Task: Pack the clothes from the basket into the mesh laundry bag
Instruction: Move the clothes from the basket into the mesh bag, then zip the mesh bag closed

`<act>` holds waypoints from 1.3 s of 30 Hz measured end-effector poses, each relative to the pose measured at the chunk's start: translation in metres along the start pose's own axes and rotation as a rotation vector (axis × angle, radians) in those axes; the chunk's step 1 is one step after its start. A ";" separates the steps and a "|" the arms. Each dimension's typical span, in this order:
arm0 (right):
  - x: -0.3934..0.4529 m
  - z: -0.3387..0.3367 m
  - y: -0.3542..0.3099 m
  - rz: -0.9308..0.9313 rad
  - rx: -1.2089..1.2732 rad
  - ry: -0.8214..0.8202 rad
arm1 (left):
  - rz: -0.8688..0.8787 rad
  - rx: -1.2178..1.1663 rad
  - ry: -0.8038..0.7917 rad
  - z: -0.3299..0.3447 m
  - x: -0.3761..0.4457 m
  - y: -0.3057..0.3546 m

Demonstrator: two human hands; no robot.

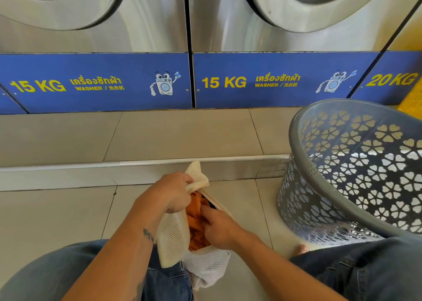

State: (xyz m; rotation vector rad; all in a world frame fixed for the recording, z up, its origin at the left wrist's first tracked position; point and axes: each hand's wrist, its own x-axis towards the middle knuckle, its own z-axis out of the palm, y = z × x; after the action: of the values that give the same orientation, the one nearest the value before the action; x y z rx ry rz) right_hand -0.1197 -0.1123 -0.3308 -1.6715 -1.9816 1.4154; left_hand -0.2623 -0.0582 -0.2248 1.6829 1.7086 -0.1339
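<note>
Steel-fronted washers (146,26) with blue "15 KG" panels filled the background as I watched the feed, with pale floor tiles (57,213) running up to a low step in front of them. On those tiles at the right stood the grey plastic laundry basket with flower-shaped cut-outs (356,177), tipped toward the person; as far as I could see inside it, no clothes remained, though its near floor was hidden behind a denim-clad knee. Between the knees hung the cream mesh laundry bag (173,236), its mouth pulled open and an orange crumpled garment (194,218) showing inside. I judged the main risk to be the soft bag slumping shut or slipping out of the grip, since only one side of its rim was held, so the orange cloth could bunch at the mouth or spill onto the floor. Left hand (172,192) was curled tight, bunching the upper rim of the mesh. Right hand (218,227) had its fingers bent down into the opening, pressing on the orange garment; whether it gripped the cloth I could not tell.
</note>
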 end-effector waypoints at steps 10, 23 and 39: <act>0.018 -0.067 0.004 0.173 0.221 0.454 | -0.027 -0.015 -0.021 0.006 0.010 -0.003; 0.073 -0.045 0.007 0.135 0.263 0.128 | -0.074 0.035 -0.081 0.002 0.017 -0.003; 0.034 -0.050 0.011 0.011 0.309 0.318 | 0.196 -0.233 0.239 0.005 0.036 0.019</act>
State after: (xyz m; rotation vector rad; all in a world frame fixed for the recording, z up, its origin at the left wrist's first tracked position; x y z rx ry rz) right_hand -0.0908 -0.0583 -0.3267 -1.6462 -1.5029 1.2854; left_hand -0.2394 -0.0287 -0.2402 1.7303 1.6424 0.3581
